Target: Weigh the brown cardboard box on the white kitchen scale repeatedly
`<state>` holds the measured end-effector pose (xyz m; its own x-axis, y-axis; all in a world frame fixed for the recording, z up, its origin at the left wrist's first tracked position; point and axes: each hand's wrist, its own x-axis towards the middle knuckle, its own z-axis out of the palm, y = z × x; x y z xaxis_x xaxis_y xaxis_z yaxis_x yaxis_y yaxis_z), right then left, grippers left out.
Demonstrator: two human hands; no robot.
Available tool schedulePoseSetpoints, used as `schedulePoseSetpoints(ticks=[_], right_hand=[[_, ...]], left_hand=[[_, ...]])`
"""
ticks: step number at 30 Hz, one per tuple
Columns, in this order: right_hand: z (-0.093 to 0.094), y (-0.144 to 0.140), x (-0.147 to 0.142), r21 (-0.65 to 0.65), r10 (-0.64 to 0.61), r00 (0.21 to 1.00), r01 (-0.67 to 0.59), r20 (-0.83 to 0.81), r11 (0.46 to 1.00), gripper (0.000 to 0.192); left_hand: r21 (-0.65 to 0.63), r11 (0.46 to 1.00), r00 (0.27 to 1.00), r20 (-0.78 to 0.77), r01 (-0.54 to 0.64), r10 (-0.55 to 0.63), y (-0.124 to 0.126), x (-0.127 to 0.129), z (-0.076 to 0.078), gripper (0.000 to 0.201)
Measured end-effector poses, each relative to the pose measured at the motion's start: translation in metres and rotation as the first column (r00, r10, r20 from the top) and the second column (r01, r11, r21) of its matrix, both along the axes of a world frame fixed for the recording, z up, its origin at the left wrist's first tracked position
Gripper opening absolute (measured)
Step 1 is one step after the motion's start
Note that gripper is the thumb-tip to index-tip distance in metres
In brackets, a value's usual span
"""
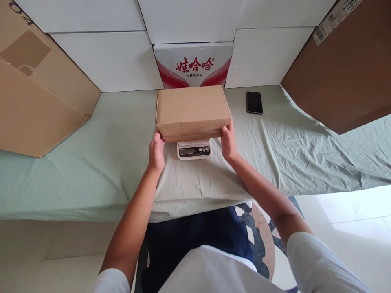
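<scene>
A closed brown cardboard box sits on or just over a small white kitchen scale; whether it touches the platform is hidden. The scale's display and buttons face me below the box's near edge. My left hand grips the box at its near left corner, thumb on the side and fingers mostly hidden. At the near right corner my right hand holds it too, with the thumb against the front face. Both hands are closed on the same box.
A black phone lies on the green cloth at the right. Large cardboard boxes stand at the left and right. Behind is a white and red printed carton among white panels.
</scene>
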<state>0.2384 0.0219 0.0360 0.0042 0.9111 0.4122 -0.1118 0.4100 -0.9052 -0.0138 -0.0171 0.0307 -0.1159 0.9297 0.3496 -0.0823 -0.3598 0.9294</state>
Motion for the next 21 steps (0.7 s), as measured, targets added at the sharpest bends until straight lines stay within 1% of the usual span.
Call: schedulePoseSetpoints(ticks=[2,4,5,7,9,11,12,14,15,18,19,21], right_hand=[[0.010,0.009,0.000,0.033,-0.007,1.000,0.007,0.005,0.999,0.068],[0.021,0.026,0.000,0.064,-0.018,1.000,0.017,0.022,0.998,0.075],[0.027,0.037,-0.001,0.073,-0.023,0.999,0.021,0.033,0.997,0.078],[0.036,0.062,-0.005,0.085,-0.025,0.999,0.021,0.048,0.996,0.084],[0.040,0.089,-0.011,0.101,-0.044,0.997,0.038,0.061,0.994,0.086],[0.037,0.113,-0.019,0.116,-0.073,0.995,0.065,0.068,0.991,0.085],[0.033,0.124,-0.023,0.121,-0.084,0.995,0.077,0.061,0.990,0.086],[0.020,0.141,-0.029,0.102,-0.091,0.995,0.087,0.028,0.991,0.090],[0.012,0.148,-0.032,0.079,-0.096,0.995,0.095,0.005,0.992,0.092],[-0.011,0.159,-0.033,0.007,-0.132,0.991,0.132,-0.014,0.991,0.091],[-0.017,0.161,-0.033,-0.010,-0.141,0.990,0.141,-0.003,0.990,0.089],[-0.026,0.163,-0.032,-0.036,-0.141,0.990,0.142,0.017,0.989,0.090]], left_hand=[[0.039,0.999,0.999,-0.015,0.035,-0.035,0.004,-0.001,0.016,0.083],[0.078,0.993,0.996,-0.030,0.085,-0.083,0.016,-0.003,0.034,0.083],[0.096,0.989,0.994,-0.038,0.110,-0.107,0.026,-0.004,0.041,0.083],[0.124,0.986,0.993,-0.037,0.115,-0.111,0.052,-0.007,0.052,0.087],[0.113,0.991,0.997,-0.002,0.072,-0.073,0.085,-0.010,0.053,0.088],[0.103,0.995,0.999,0.030,0.017,-0.020,0.119,-0.011,0.044,0.091],[0.069,0.998,0.999,0.047,0.002,-0.005,0.134,-0.012,0.036,0.096],[-0.025,0.999,0.995,0.097,-0.027,0.029,0.159,-0.014,0.017,0.103],[-0.054,0.998,0.994,0.104,-0.032,0.037,0.168,-0.016,0.005,0.103],[-0.112,0.993,0.993,0.111,-0.035,0.048,0.184,-0.020,-0.025,0.105],[-0.124,0.992,0.992,0.112,-0.037,0.051,0.186,-0.022,-0.033,0.107],[-0.139,0.989,0.991,0.118,-0.041,0.058,0.189,-0.024,-0.045,0.111]])
